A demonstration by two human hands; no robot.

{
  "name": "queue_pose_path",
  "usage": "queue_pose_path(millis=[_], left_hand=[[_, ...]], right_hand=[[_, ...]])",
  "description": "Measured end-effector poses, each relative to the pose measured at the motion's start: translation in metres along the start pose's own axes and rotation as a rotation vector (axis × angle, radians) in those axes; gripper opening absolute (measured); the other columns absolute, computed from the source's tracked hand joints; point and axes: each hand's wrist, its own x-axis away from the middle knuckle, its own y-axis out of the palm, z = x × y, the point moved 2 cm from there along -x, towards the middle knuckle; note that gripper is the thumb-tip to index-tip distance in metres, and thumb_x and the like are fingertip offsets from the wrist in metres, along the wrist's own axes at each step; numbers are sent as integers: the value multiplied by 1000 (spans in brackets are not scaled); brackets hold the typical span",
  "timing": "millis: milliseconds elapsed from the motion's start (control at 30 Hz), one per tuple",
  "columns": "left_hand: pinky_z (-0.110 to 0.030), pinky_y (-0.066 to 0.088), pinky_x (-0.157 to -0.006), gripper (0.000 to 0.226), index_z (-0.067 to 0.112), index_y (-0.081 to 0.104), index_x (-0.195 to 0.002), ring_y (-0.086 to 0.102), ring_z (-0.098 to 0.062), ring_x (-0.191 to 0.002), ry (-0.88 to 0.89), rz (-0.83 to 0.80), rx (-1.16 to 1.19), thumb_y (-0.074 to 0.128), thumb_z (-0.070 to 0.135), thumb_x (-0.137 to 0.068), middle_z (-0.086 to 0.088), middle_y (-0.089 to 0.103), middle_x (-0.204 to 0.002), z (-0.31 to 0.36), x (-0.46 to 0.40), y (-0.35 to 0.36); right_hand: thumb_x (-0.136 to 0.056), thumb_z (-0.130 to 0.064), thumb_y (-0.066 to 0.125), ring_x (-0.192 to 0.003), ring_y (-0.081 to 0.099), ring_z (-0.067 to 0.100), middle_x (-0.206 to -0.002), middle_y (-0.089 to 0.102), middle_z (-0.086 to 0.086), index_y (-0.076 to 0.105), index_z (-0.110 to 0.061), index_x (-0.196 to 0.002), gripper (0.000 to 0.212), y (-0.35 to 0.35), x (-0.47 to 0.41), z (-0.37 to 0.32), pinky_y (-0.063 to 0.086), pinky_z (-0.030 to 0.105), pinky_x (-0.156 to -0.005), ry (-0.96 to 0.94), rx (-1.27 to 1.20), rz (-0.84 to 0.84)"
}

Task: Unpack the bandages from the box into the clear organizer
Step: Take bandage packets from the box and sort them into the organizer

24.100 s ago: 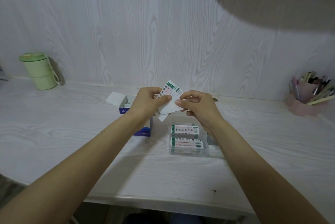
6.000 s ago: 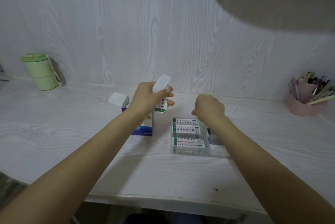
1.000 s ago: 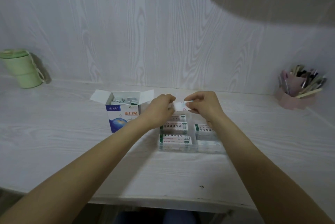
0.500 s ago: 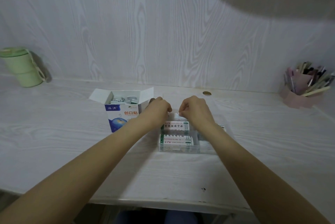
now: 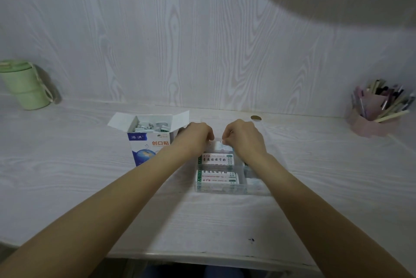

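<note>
The blue-and-white bandage box [image 5: 146, 142] stands open on the desk, with several wrapped bandages showing inside. To its right lies the clear organizer [image 5: 221, 188], holding stacks of white-and-green bandage packs [image 5: 217, 159]. My left hand [image 5: 194, 137] and my right hand [image 5: 244, 137] hover over the organizer's far compartment, fingers curled down. Between them a small white bandage pack [image 5: 222, 146] sits low in that compartment, pinched at its top edge by my right fingers. My left fingertips are at its left end; whether they grip it is hidden.
A green lidded cup [image 5: 24, 85] stands at the far left by the wall. A pink pen holder [image 5: 373, 118] full of pens sits at the far right. A small round brass disc [image 5: 256, 118] lies on the desk behind my right hand.
Both hands have dropped from above the organizer down into its far compartment, bringing the small white pack with them.
</note>
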Motion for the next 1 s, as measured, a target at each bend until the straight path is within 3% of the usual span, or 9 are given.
queue_pose_path(millis=[200, 367, 533, 733, 1000], left_hand=[[-36, 44, -94, 24, 19, 65, -114, 43, -25, -118, -7, 21, -98, 58, 15, -91, -7, 56, -119, 1, -3, 1], [-36, 38, -94, 23, 21, 66, -112, 36, -27, -122, -42, -17, -115, 56, 14, -93, -9, 49, -121, 4, -5, 1], [-37, 36, -95, 24, 21, 64, -115, 33, -31, -123, -60, -75, -131, 54, 15, -94, -12, 45, -124, 6, -7, 0], [-36, 36, -97, 24, 24, 64, -115, 35, -30, -122, -57, -69, -103, 54, 18, -95, -11, 45, -123, 5, -6, -2], [-36, 39, -95, 29, 16, 59, -123, 42, -32, -118, -102, -127, -121, 50, 23, -96, -15, 42, -126, 2, -10, 3]], right_hand=[[-88, -14, 65, -93, 62, 22, -100, 69, 3, 69, -17, -94, 9, 3, 2, -2, 39, 27, -66, -77, 148, -20], [-84, -11, 63, -89, 63, 24, -96, 69, 5, 72, -17, -95, 15, -2, -4, -7, 44, 29, -66, -89, 245, -137], [-91, -23, 58, -100, 59, 26, -107, 66, 9, 65, -14, -112, 23, 0, -8, -11, 45, 33, -73, -125, 324, -246], [-95, -32, 53, -119, 40, 28, -121, 50, 12, 59, -13, -122, 33, 4, -7, -11, 37, 35, -78, -166, 385, -258], [-96, -35, 50, -123, 36, 31, -129, 43, 16, 56, -9, -125, 39, 4, -13, -8, 38, 38, -92, -108, 355, -373]])
